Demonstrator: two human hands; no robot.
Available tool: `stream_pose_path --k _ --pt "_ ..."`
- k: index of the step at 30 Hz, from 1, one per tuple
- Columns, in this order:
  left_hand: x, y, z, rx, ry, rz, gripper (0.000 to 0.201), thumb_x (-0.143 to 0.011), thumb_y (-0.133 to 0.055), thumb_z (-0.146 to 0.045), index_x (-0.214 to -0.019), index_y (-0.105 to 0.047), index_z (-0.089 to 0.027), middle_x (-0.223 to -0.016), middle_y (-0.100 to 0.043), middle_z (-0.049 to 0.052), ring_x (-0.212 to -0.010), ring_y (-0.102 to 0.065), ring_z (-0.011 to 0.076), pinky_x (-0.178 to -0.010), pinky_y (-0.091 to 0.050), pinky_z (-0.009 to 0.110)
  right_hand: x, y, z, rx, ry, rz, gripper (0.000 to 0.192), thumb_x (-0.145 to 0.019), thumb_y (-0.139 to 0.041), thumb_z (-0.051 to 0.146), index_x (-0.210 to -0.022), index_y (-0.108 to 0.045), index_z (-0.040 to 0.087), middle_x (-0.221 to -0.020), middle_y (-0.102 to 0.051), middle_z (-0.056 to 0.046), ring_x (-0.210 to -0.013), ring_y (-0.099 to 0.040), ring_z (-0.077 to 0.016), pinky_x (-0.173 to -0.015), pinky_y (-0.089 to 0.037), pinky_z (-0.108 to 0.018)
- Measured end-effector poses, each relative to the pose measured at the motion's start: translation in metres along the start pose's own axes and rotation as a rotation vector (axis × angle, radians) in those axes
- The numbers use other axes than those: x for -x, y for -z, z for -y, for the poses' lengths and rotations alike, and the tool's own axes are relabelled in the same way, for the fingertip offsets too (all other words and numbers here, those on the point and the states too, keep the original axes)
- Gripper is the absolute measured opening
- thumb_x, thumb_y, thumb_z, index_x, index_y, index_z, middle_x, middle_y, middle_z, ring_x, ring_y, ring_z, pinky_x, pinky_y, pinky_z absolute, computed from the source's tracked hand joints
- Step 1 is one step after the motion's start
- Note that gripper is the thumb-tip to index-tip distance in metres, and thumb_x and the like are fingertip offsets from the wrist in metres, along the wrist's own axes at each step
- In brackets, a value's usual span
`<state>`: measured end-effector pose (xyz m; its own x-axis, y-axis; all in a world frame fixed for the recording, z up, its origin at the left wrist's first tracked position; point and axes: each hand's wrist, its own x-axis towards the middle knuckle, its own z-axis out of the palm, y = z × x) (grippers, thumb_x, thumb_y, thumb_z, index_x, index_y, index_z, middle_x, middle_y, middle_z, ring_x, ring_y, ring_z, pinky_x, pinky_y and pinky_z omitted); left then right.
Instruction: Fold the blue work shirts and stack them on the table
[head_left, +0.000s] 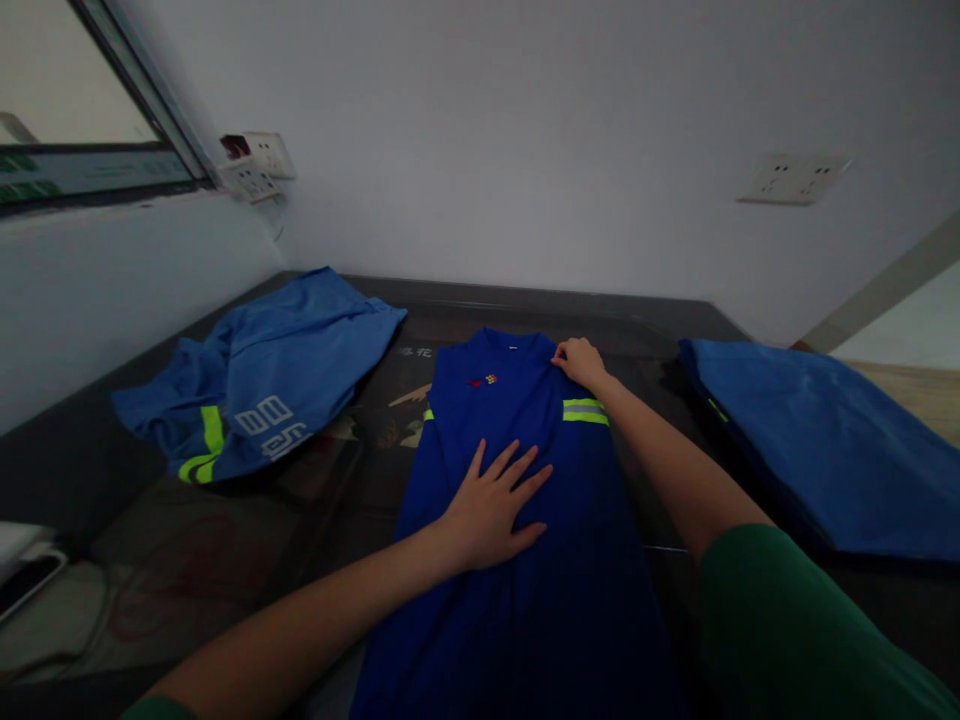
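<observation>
Three blue garments (517,480) – two hands (491,505), one table (225,560)

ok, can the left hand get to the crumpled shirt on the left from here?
Probably yes. The left hand lies flat on the middle shirt, and only bare table separates it from the crumpled shirt.

Under my flat left hand (491,505) the blue shirt (517,560) is matt woven cloth, finely ribbed, smooth where my palm presses. Just beside my right hand (579,362), which pinches the collar, the yellow-and-grey band (585,411) has a brighter, slightly shiny finish. The table (247,520) around my hands is dark and glossy, catching reflections. Left of my grip, the crumpled garment (262,380) is softer-looking matt cloth.
</observation>
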<state>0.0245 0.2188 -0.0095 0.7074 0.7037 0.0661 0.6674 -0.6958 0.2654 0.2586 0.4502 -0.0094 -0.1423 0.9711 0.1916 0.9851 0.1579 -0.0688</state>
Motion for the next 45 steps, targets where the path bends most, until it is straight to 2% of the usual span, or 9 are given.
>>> stream_pose_path --k 3,5,9,14,32,36,39,42,45 --pt "0.001 -0.003 0.001 -0.008 -0.005 -0.016 0.067 -0.089 -0.042 -0.056 -0.148 -0.022 -0.031 -0.157 -0.019 0.005 -0.144 -0.011 0.03 -0.112 -0.004 0.065 0.004 0.015 0.033 0.04 0.015 -0.078 0.021 -0.09 -0.051 0.021 -0.098 -0.069 0.015 -0.11 -0.063 -0.016 -0.112 -0.049 -0.0307 -0.092 -0.038 -0.043" --pt "0.001 -0.005 0.002 -0.017 -0.007 -0.023 0.067 -0.089 -0.041 -0.056 -0.148 -0.022 -0.031 -0.156 -0.02 0.005 -0.144 -0.012 0.0302 -0.111 -0.005 0.065 0.007 0.022 0.066 0.023 0.139 -0.101 0.022 -0.091 -0.051 0.022 -0.104 -0.068 0.017 -0.113 -0.063 -0.014 -0.112 -0.05 -0.0283 -0.093 -0.037 -0.04" --pt "0.0 -0.008 0.003 -0.038 -0.018 -0.034 0.068 -0.089 -0.041 -0.057 -0.148 -0.023 -0.029 -0.155 -0.023 0.006 -0.144 -0.013 0.031 -0.112 -0.005 0.064 0.012 0.023 0.136 -0.128 0.478 0.093 0.025 -0.091 -0.054 0.036 -0.106 -0.068 0.021 -0.107 -0.067 -0.008 -0.103 -0.058 -0.0218 -0.086 -0.042 -0.031" --pt "0.001 -0.009 0.003 -0.047 -0.018 -0.038 0.066 -0.09 -0.039 -0.057 -0.147 -0.025 -0.028 -0.155 -0.025 0.007 -0.143 -0.016 0.0312 -0.112 -0.007 0.062 0.013 0.009 0.174 -0.161 0.448 0.243 0.031 -0.085 -0.062 0.046 -0.1 -0.069 0.02 -0.105 -0.069 -0.007 -0.101 -0.061 -0.0226 -0.078 -0.043 -0.028" --pt "0.0 -0.006 0.003 -0.04 -0.026 -0.032 0.067 -0.089 -0.041 -0.055 -0.147 -0.025 -0.027 -0.154 -0.027 0.008 -0.143 -0.016 0.0315 -0.113 -0.006 0.061 0.023 0.008 0.176 -0.044 0.421 0.191 0.023 -0.088 -0.06 0.04 -0.094 -0.068 0.02 -0.106 -0.068 -0.009 -0.104 -0.058 -0.0256 -0.084 -0.042 -0.035" --pt "0.0 -0.008 0.003 -0.041 -0.029 -0.038 0.067 -0.089 -0.043 -0.055 -0.147 -0.026 -0.028 -0.154 -0.027 0.007 -0.143 -0.015 0.031 -0.113 -0.006 0.061 0.035 0.006 0.173 -0.043 0.465 0.051 0.036 -0.091 -0.051 0.045 -0.111 -0.063 0.018 -0.121 -0.059 -0.013 -0.117 -0.048 -0.027 -0.097 -0.037 -0.041" --pt "-0.001 -0.009 0.003 -0.027 -0.02 -0.027 0.066 -0.089 -0.041 -0.056 -0.147 -0.026 -0.029 -0.154 -0.026 0.007 -0.143 -0.015 0.0309 -0.112 -0.005 0.063 0.043 0.003 0.157 -0.085 0.491 -0.016 0.05 -0.093 -0.041 0.054 -0.128 -0.054 0.021 -0.134 -0.051 -0.013 -0.128 -0.04 -0.0274 -0.109 -0.024 -0.049" --pt "-0.001 -0.007 0.001 -0.018 0.01 -0.002 0.064 -0.089 -0.043 -0.053 -0.147 -0.025 -0.031 -0.154 -0.027 0.006 -0.142 -0.016 0.0329 -0.106 0.001 0.073 0.048 0.0 0.13 -0.087 0.428 0.062 0.062 -0.091 -0.035 0.062 -0.143 -0.038 0.027 -0.151 -0.033 -0.011 -0.141 -0.019 -0.0327 -0.11 -0.008 -0.063" --pt "-0.001 -0.004 -0.002 -0.013 0.029 0.019 0.065 -0.088 -0.048 -0.047 -0.147 -0.023 -0.033 -0.155 -0.025 0.006 -0.142 -0.015 0.0351 -0.099 0.005 0.079 0.049 -0.004 0.099 -0.122 0.29 0.174 0.071 -0.088 -0.031 0.069 -0.149 -0.023 0.034 -0.158 -0.013 -0.008 -0.143 -0.003 -0.0376 -0.104 -0.006 -0.072"
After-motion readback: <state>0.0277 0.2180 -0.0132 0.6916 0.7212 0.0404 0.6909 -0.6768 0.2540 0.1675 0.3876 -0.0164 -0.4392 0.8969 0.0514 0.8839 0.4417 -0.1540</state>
